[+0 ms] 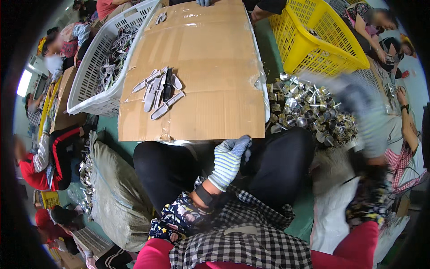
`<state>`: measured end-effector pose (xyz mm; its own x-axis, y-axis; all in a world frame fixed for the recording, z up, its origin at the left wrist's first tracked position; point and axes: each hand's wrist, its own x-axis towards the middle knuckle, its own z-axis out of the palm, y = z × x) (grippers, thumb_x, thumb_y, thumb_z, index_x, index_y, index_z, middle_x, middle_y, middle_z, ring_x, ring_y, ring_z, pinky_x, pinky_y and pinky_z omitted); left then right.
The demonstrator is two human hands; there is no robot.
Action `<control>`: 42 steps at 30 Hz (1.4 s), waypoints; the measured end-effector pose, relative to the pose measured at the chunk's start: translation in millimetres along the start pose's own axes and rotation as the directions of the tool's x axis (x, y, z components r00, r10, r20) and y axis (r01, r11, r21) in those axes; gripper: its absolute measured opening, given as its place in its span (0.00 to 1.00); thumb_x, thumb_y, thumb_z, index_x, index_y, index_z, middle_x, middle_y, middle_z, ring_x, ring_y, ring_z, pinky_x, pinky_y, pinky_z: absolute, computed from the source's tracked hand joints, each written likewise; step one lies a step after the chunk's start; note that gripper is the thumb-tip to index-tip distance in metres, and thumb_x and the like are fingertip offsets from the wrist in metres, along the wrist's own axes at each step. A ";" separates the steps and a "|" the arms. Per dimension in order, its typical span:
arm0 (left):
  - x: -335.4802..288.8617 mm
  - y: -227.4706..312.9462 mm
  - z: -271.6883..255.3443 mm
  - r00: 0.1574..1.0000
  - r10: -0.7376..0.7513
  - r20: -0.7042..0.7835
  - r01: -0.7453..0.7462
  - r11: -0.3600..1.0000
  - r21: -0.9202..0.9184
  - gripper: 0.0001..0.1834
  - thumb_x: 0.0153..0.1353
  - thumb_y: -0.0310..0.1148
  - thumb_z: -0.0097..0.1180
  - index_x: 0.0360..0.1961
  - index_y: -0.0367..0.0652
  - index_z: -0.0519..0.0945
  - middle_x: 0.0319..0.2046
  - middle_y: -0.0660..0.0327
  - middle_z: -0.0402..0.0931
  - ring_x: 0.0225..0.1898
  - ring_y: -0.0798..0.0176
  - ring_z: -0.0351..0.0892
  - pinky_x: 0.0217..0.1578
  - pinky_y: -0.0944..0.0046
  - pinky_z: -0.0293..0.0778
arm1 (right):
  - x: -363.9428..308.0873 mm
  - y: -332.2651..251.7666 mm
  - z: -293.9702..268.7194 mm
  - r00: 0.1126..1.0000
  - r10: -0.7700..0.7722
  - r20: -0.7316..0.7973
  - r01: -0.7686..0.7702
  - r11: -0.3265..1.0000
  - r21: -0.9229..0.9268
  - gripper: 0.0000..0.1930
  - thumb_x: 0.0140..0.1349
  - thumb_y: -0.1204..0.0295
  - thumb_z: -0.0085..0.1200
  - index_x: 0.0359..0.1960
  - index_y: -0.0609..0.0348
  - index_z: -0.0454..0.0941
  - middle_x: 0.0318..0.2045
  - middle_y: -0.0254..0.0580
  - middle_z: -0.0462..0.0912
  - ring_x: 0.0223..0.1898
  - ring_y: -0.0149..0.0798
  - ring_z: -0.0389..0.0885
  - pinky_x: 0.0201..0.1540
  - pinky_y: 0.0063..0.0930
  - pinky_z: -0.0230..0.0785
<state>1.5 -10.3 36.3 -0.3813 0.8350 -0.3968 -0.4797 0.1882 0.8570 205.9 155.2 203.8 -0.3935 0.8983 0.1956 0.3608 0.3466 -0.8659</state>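
My left hand [230,160], in a blue-and-white striped glove, is at the near edge of the cardboard sheet [215,103]. Its fingers are pressed together, and whatever they pinch, if anything, is too small to make out. Out to the right, my right hand [363,101] is smeared by motion above the far right of a heap of shiny metal cup-shaped parts with stems [309,107]. A pale streak reaches left from it, and its fingers cannot be read. On the cardboard lies a small pile of flat, elongated pale grey pieces [159,95], with a black piece [168,85] on top.
A white basket [89,96] of small grey pieces stands left of the cardboard, a yellow basket [304,49] beyond the heap. Bulging sacks [118,197] flank my legs. Across the cardboard shows another person's gloved hand [204,2]. Several people sit on both sides.
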 end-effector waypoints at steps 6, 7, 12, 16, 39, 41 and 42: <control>3.0 2.6 6.7 0.990 -0.095 0.106 0.102 0.993 -0.061 0.12 0.61 0.35 0.55 0.25 0.39 0.78 0.15 0.66 0.73 0.16 0.74 0.69 0.18 0.75 0.62 | -24.8 44.4 102.6 0.911 0.324 0.254 -0.397 0.857 0.329 0.13 0.63 0.71 0.49 0.46 0.63 0.76 0.24 0.35 0.79 0.21 0.23 0.73 0.25 0.13 0.66; 3.7 -0.5 6.3 0.989 -0.099 0.110 0.106 0.992 -0.064 0.12 0.61 0.35 0.55 0.25 0.39 0.78 0.15 0.66 0.73 0.16 0.74 0.69 0.18 0.75 0.62 | -22.6 49.3 107.3 0.895 0.359 0.264 -0.438 0.821 0.366 0.12 0.62 0.72 0.49 0.45 0.63 0.76 0.24 0.35 0.79 0.21 0.22 0.73 0.24 0.13 0.66; 5.9 -8.4 4.5 0.999 0.003 0.047 -0.001 0.999 -0.046 0.11 0.61 0.34 0.55 0.26 0.39 0.80 0.16 0.67 0.74 0.16 0.76 0.68 0.19 0.76 0.62 | -15.3 77.0 117.7 0.895 0.367 0.253 -0.440 0.818 0.371 0.07 0.62 0.72 0.49 0.38 0.61 0.76 0.22 0.34 0.78 0.17 0.20 0.69 0.17 0.12 0.61; 5.7 -5.3 1.8 0.996 -0.027 0.083 0.030 0.999 -0.044 0.09 0.60 0.33 0.56 0.29 0.38 0.79 0.19 0.67 0.74 0.18 0.77 0.69 0.20 0.76 0.64 | -14.9 81.4 120.4 0.886 0.372 0.276 -0.455 0.808 0.373 0.07 0.62 0.72 0.49 0.38 0.60 0.76 0.21 0.34 0.78 0.16 0.20 0.68 0.17 0.11 0.61; 6.7 -6.6 2.1 0.998 -0.026 0.062 0.026 1.000 -0.002 0.11 0.60 0.34 0.56 0.25 0.38 0.79 0.15 0.66 0.73 0.17 0.76 0.68 0.21 0.75 0.64 | -20.7 88.9 128.8 0.954 0.231 0.189 -0.278 0.918 0.281 0.05 0.60 0.76 0.49 0.34 0.63 0.76 0.21 0.35 0.78 0.20 0.24 0.73 0.22 0.17 0.66; 7.9 -10.5 2.2 0.997 -0.019 0.072 0.020 1.000 -0.015 0.11 0.60 0.34 0.57 0.25 0.38 0.79 0.16 0.66 0.73 0.17 0.76 0.68 0.21 0.75 0.64 | -20.5 95.8 128.0 0.962 0.200 0.187 -0.244 0.936 0.253 0.05 0.60 0.76 0.50 0.34 0.64 0.76 0.21 0.35 0.78 0.20 0.24 0.73 0.22 0.18 0.66; 8.3 -11.1 2.2 0.998 -0.009 0.069 0.010 1.000 -0.022 0.11 0.60 0.34 0.57 0.25 0.38 0.79 0.16 0.67 0.73 0.17 0.76 0.68 0.21 0.75 0.64 | -19.5 97.7 127.6 0.969 0.163 0.188 -0.204 0.953 0.225 0.05 0.60 0.76 0.50 0.34 0.65 0.76 0.20 0.36 0.78 0.20 0.24 0.73 0.22 0.19 0.66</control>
<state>5.5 -4.4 24.3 -0.3216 0.8670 -0.3807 -0.5013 0.1852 0.8452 141.0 137.1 56.6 -0.4812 0.8758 -0.0381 0.2338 0.0863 -0.9685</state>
